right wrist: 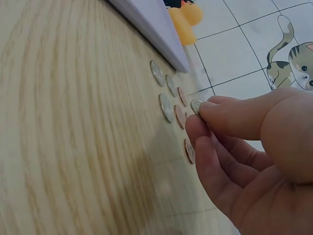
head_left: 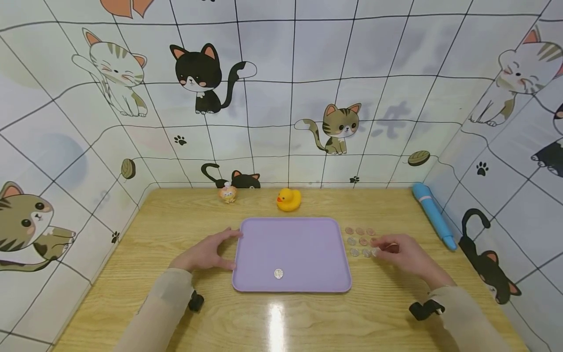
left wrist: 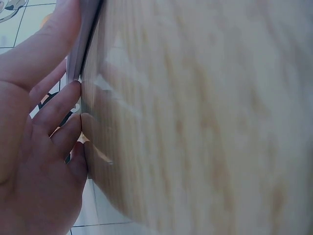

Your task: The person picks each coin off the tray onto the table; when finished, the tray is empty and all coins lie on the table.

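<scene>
A lavender tray (head_left: 292, 249) lies on the wooden table, with one silver coin (head_left: 279, 274) near its lower edge. My left hand (head_left: 211, 252) touches the tray's left side, thumb and fingers spread along the rim. Right of the tray, several coins lie in loose rows: copper ones (head_left: 359, 231) at the back and silver ones (head_left: 354, 252) mostly at the front. Over the right end of these rows, my right hand (head_left: 406, 254) pinches a silver coin (right wrist: 196, 106) between thumb and index finger, held just above the table in the right wrist view.
Behind the tray sit a yellow rubber duck (head_left: 289, 200) and a small orange figurine (head_left: 227, 193). A blue pen-shaped object (head_left: 434, 215) lies along the right edge of the table (head_left: 228, 318). Cat-printed sheeting (head_left: 268, 98) walls the table at the back and both sides.
</scene>
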`<act>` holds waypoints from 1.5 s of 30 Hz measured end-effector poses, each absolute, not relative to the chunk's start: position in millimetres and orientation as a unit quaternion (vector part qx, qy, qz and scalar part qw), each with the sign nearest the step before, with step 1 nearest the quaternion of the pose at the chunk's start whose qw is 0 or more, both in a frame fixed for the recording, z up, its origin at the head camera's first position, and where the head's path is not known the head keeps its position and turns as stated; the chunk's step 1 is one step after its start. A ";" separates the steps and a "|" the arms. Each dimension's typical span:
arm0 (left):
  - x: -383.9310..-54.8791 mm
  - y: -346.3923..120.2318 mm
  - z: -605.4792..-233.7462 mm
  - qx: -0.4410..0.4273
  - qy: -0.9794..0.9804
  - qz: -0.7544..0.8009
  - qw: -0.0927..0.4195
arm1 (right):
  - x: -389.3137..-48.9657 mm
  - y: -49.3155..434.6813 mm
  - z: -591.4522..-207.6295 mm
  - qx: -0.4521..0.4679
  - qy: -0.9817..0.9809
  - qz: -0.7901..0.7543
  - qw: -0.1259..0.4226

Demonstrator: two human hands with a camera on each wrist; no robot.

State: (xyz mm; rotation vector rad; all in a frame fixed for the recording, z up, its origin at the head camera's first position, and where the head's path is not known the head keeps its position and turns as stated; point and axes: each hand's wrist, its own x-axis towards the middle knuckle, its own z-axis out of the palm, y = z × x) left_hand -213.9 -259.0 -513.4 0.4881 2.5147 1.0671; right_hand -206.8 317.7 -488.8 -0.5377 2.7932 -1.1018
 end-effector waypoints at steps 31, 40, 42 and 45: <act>-212.5 -257.4 -511.4 0.168 0.896 0.372 0.178 | -201.0 322.2 -495.8 -0.195 0.947 -0.254 0.007; -212.5 -256.7 -511.1 0.168 0.893 0.376 0.184 | -198.7 319.0 -500.1 -0.193 0.951 -0.243 -0.006; -212.5 -257.0 -511.0 0.168 0.894 0.373 0.183 | -198.9 319.4 -501.2 -0.186 0.952 -0.243 -0.004; -212.3 -257.1 -510.6 0.164 0.896 0.370 0.182 | -199.2 321.5 -502.3 -0.169 0.954 -0.246 0.004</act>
